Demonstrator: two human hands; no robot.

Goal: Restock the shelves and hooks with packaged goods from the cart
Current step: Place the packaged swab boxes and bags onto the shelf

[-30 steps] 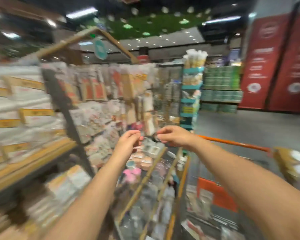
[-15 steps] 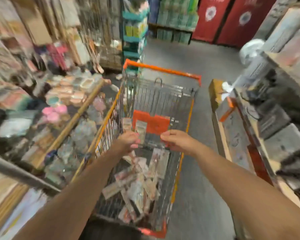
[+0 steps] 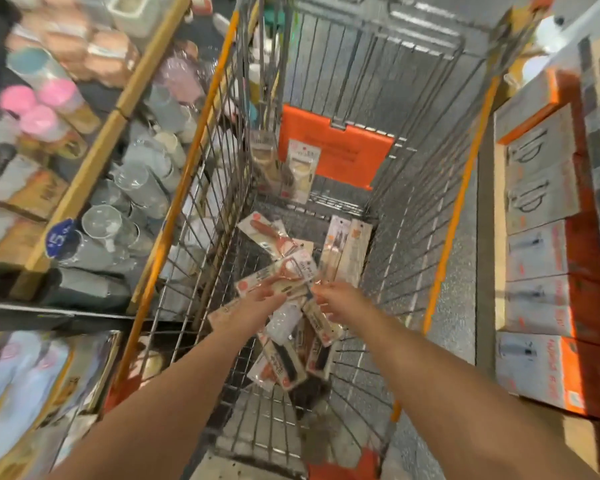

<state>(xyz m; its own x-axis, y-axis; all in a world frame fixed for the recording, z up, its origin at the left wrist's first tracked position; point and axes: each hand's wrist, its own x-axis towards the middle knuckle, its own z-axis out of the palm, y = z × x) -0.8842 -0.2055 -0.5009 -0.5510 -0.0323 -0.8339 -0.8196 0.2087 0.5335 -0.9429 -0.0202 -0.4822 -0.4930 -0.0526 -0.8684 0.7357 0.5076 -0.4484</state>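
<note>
Reaching into wire cart [image 3: 201, 188], both hands [image 3: 257, 303] over packets [image 3: 291, 344]

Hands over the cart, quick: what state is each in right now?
Left hand: fingers straight, reaching into the cart over the packaged goods, holding nothing.
Right hand: fingers loosely spread above the same pile, holding nothing.

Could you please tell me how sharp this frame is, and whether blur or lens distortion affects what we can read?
Head view: motion blur smears the shelf goods at left; the packets in the cart are sharper, though their print is unreadable; both hands are slightly soft; wide-angle distortion splays the cart's sides outward.
</note>
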